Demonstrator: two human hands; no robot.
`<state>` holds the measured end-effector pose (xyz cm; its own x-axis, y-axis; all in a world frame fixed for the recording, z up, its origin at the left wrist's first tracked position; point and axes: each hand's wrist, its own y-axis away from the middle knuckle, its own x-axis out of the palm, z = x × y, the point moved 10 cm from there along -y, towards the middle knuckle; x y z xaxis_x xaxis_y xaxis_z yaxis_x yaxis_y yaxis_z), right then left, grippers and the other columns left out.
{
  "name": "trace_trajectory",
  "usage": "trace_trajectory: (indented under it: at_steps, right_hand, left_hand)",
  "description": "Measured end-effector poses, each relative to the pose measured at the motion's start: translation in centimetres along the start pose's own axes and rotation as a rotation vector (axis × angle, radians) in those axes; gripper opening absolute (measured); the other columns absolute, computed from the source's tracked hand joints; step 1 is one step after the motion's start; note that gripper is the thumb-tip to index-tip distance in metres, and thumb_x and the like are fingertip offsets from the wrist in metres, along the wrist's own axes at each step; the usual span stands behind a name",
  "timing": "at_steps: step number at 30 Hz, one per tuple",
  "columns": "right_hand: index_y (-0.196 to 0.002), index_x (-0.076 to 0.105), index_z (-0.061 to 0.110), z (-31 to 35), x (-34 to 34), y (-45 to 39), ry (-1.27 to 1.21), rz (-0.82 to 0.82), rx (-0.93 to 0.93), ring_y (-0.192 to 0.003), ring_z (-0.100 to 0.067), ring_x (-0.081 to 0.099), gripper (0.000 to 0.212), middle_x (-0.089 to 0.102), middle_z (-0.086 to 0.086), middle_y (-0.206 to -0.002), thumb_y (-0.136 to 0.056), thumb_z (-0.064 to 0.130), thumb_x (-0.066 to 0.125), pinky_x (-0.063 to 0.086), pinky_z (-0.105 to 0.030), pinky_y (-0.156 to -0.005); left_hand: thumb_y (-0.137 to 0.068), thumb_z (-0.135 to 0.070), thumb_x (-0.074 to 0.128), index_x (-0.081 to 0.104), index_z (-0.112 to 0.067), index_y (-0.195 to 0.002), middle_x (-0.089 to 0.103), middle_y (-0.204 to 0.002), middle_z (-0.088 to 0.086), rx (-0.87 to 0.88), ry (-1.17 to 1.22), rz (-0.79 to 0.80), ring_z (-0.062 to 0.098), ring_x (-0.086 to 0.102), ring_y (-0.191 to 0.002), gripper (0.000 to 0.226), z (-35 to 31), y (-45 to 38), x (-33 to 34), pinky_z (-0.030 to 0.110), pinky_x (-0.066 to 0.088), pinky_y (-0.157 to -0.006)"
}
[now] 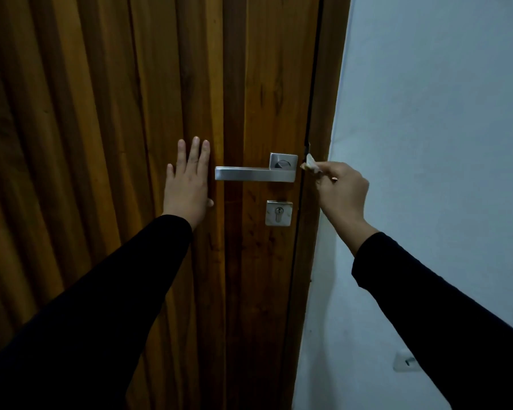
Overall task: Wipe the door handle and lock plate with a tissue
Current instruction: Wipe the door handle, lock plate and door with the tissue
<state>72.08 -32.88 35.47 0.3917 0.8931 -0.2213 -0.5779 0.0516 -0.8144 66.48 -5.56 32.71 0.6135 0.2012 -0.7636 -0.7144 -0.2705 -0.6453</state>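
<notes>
Head view: tissue (309,165) in right hand (339,192), beside door handle (253,174).

Left hand (187,184): flat, palm forward, fingers extended upward and close together, thumb out to the right. Left arm in a long black sleeve (95,297), stretched forward from lower left. Right hand (339,192): raised at about the same height, back of hand toward camera, wrist bent, fingers curled, fingertips pinched closed on a small crumpled white tissue (308,165). Right arm, also black-sleeved, comes in from lower right. Hands well apart.
</notes>
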Motion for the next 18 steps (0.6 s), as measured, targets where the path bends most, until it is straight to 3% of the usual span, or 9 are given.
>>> trace_trajectory:
  at_steps: [2, 6, 10, 12, 15, 18]
  right_hand:
    - [-0.112, 0.068, 0.018, -0.8, 1.7, 0.0, -0.089, 0.081, 0.145, -0.097, -0.013, 0.061, 0.028, 0.069, -0.003, -0.109, -0.091, 0.008, 0.054, 0.048, -0.016, -0.079]
    - [-0.119, 0.063, 0.025, -0.8, 4.6, 1.0, -0.174, 0.21, 0.211, -0.085, -0.012, 0.056, 0.038, 0.066, -0.003, -0.117, -0.092, 0.004, 0.047, 0.046, -0.017, -0.066]
    - [-0.119, 0.064, 0.022, -1.5, 5.1, 2.0, -0.328, 0.19, 0.333, -0.105, -0.012, 0.057, 0.036, 0.063, 0.0, -0.122, -0.092, 0.002, 0.048, 0.05, -0.024, -0.091]
    - [-0.117, 0.065, 0.021, -1.4, 4.7, 2.5, -0.361, 0.174, 0.346, -0.108, -0.012, 0.057, 0.034, 0.064, 0.001, -0.12, -0.092, 0.002, 0.049, 0.048, -0.025, -0.093]
    - [-0.115, 0.066, 0.02, -1.1, 3.8, 3.4, -0.39, 0.173, 0.34, -0.107, -0.01, 0.056, 0.033, 0.065, 0.002, -0.118, -0.093, 0.003, 0.05, 0.048, -0.019, -0.087]
    - [-0.112, 0.068, 0.02, -1.5, 2.9, 4.2, -0.328, 0.196, 0.299, -0.095, -0.006, 0.058, 0.033, 0.067, 0.003, -0.11, -0.092, 0.002, 0.049, 0.047, -0.009, -0.07]
  left_hand:
    - [-0.075, -0.023, 0.074, -0.016, -0.018, -0.146, -0.019, -0.155, 0.005, 0.0, -0.002, 0.002, 0.027, -0.02, -0.14, 0.115, 0.0, 0.0, 0.0, 0.05, 0.009, -0.114]
    - [-0.076, -0.023, 0.074, -0.017, -0.019, -0.146, -0.02, -0.155, 0.004, 0.005, 0.014, 0.014, 0.027, -0.021, -0.14, 0.115, 0.0, -0.1, 0.1, 0.05, 0.008, -0.114]
    - [-0.075, -0.021, 0.074, -0.017, -0.019, -0.145, -0.02, -0.155, 0.004, 0.008, 0.019, 0.0, 0.027, -0.021, -0.14, 0.115, 0.1, 0.0, 0.0, 0.051, 0.008, -0.115]
    - [-0.075, -0.02, 0.074, -0.016, -0.019, -0.146, -0.019, -0.155, 0.004, 0.011, 0.023, -0.003, 0.027, -0.021, -0.14, 0.114, 0.0, 0.1, 0.0, 0.052, 0.009, -0.115]
    - [-0.076, -0.02, 0.073, -0.016, -0.018, -0.146, -0.02, -0.155, 0.005, 0.007, 0.026, 0.002, 0.027, -0.022, -0.14, 0.114, 0.1, 0.1, 0.0, 0.052, 0.009, -0.115]
    - [-0.076, -0.019, 0.073, -0.017, -0.018, -0.146, -0.02, -0.155, 0.004, 0.008, 0.04, 0.001, 0.027, -0.022, -0.14, 0.114, 0.0, 0.1, 0.0, 0.052, 0.009, -0.115]
